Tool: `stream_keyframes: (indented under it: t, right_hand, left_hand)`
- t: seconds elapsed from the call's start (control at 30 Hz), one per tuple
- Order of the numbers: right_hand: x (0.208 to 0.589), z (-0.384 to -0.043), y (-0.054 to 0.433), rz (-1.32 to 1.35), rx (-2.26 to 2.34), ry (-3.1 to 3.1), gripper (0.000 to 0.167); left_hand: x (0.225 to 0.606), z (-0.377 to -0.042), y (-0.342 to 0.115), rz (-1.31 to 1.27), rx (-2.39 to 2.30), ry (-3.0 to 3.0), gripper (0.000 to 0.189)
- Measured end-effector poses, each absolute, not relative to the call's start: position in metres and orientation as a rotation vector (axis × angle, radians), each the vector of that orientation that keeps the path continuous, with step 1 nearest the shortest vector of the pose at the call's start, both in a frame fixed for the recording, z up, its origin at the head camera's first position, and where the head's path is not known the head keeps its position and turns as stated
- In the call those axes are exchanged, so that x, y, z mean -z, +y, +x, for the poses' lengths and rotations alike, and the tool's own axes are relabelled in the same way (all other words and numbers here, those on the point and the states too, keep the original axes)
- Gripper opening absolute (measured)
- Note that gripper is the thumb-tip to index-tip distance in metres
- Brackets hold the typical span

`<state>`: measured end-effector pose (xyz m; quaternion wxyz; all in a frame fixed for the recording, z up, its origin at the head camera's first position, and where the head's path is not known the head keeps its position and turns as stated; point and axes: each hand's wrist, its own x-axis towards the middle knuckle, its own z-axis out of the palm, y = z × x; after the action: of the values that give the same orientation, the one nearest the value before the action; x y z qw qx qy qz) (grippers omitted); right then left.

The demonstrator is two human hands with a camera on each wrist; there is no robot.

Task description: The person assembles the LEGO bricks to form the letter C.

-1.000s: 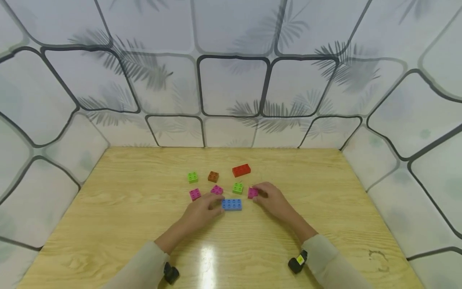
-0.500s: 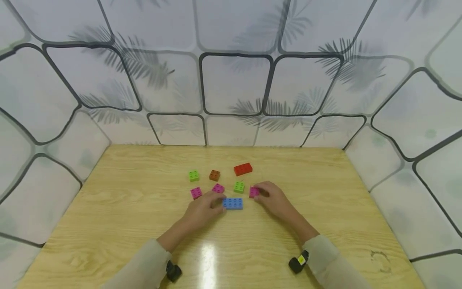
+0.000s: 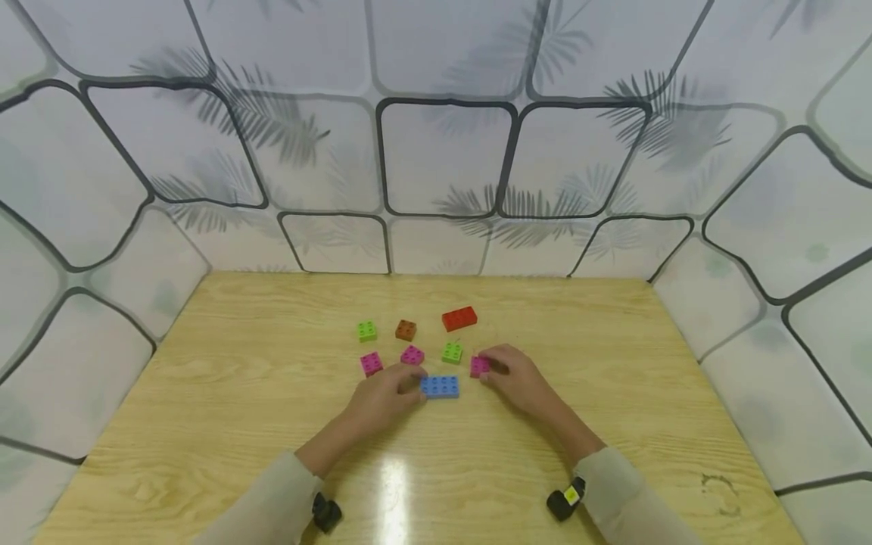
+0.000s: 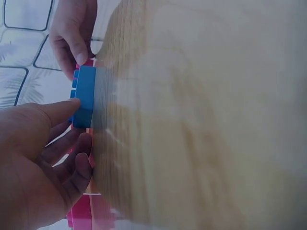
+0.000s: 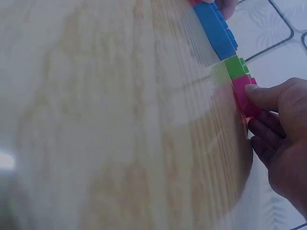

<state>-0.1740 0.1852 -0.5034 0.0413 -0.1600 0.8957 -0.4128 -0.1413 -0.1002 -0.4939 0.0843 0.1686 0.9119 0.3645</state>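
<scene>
On the table lies a long blue toy brick [image 3: 440,387], studs up. My left hand [image 3: 384,395] pinches its left end; in the left wrist view the thumb lies on the near side of the blue brick [image 4: 85,98], with the other fingers partly behind it. To the right, my right hand [image 3: 516,376] holds a small pink brick [image 3: 479,366] between thumb and fingers. The right wrist view shows the thumb against the near face of this pink brick [image 5: 245,96]. A small green brick [image 3: 452,353] lies between and slightly beyond the two held bricks.
Two more pink bricks, one left [image 3: 371,364] and one nearer the middle [image 3: 412,355], lie just beyond my left hand. Farther back are another green brick [image 3: 367,331], a brown brick [image 3: 405,330] and a long red brick [image 3: 459,319]. A patterned wall [image 3: 436,250] bounds the wooden table [image 3: 225,378].
Both hands keep their hold on the blue and pink bricks, nearly still. The whole head view has shifted slightly; the bricks keep their arrangement.
</scene>
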Motion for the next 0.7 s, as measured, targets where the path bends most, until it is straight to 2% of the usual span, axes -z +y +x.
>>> stream_keyframes:
  t: [0.4,0.7]
  right_hand:
    - [0.497,-0.154,0.178,-0.380,1.354,2.597,0.032]
    - [0.493,-0.139,0.172,-0.555,1.408,2.578,0.027]
  left_hand:
    - [0.490,-0.133,-0.105,0.514,-1.139,2.644,0.032]
    - [0.491,-0.127,-0.110,0.498,-1.171,2.603,0.032]
